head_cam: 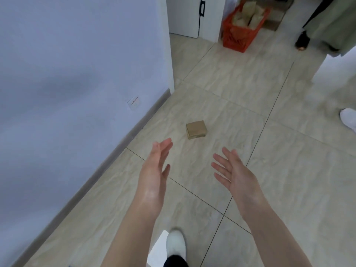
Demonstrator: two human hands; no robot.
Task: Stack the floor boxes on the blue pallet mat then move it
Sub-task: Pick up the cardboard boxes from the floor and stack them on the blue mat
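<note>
A small brown cardboard box (196,129) lies flat on the beige tiled floor, a little ahead of both hands. My left hand (156,166) is stretched forward, palm turned inward, fingers apart and holding nothing; its fingertips are just short of the box, to its lower left. My right hand (234,173) is held out at about the same height, palm turned inward, fingers spread, nothing in it, below and right of the box. No blue pallet mat is in view.
A pale blue wall (77,74) with a grey skirting board runs along the left. An orange plastic basket (243,28) with brown packets stands at the back by a white door. Another person's legs and a white shoe (348,119) are at the right. My own white shoe (176,243) is below.
</note>
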